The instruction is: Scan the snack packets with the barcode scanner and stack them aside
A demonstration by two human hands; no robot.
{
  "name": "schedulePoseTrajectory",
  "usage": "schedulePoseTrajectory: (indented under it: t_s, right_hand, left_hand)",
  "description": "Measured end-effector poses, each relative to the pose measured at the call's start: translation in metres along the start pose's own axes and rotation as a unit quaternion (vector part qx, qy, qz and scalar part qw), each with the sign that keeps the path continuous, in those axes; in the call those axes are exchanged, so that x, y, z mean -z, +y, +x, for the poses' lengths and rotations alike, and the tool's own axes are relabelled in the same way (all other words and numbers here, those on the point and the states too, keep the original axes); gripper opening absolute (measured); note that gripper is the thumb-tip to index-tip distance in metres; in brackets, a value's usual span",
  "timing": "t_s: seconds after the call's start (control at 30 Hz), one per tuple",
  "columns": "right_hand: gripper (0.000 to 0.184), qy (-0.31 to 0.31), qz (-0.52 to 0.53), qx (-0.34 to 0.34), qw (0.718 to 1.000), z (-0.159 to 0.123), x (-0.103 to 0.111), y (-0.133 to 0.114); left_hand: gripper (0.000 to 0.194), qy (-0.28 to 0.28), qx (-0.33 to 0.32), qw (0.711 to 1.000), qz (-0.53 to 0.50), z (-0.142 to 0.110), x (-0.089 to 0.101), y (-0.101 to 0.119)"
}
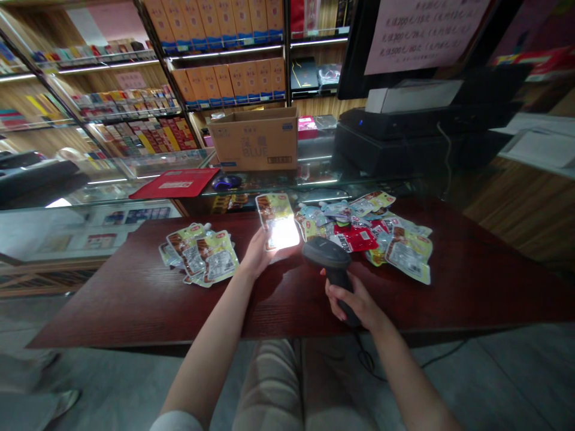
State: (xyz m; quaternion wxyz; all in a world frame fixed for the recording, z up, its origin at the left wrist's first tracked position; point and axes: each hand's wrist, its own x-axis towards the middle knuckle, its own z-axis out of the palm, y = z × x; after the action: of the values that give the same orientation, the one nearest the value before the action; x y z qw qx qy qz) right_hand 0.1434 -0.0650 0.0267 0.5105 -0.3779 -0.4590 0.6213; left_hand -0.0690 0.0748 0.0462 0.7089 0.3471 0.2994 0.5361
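My left hand [257, 254] holds a yellow snack packet [276, 220] upright over the dark red table [135, 299]; bright light falls on the packet's lower half. My right hand [353, 304] grips the handle of a black barcode scanner [327, 254], whose head points at the packet from the right. A small pile of similar packets [200, 254] lies on the table left of my left hand. A larger heap of mixed yellow, red and clear packets [377, 233] lies to the right, behind the scanner.
A glass counter [148, 197] runs behind the table with a red mat [175, 182], a cardboard box [255, 139] and a black register machine [404, 134]. Shelves of boxed goods [224, 54] fill the back wall. The scanner's cable [368, 359] hangs below the table edge.
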Motion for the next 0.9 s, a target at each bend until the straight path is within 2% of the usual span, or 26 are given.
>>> schedulePoseTrajectory:
  t_s: [0.43, 0.77, 0.9]
  right_hand:
    - [0.036, 0.007, -0.03, 0.009, 0.999, -0.001, 0.001, 0.001]
    - [0.035, 0.006, -0.047, 0.028, 0.998, 0.0, 0.005, 0.004]
    - [0.033, 0.007, -0.047, 0.034, 0.998, 0.0, 0.003, 0.002]
  left_hand:
    - [0.03, -0.002, -0.011, 1.0, -0.016, 0.003, -0.001, 0.002]
    - [0.034, 0.047, -0.034, 0.998, -0.002, 0.005, 0.006, 0.006]
    - [0.037, 0.085, -0.069, 0.994, 0.023, 0.009, 0.012, 0.009]
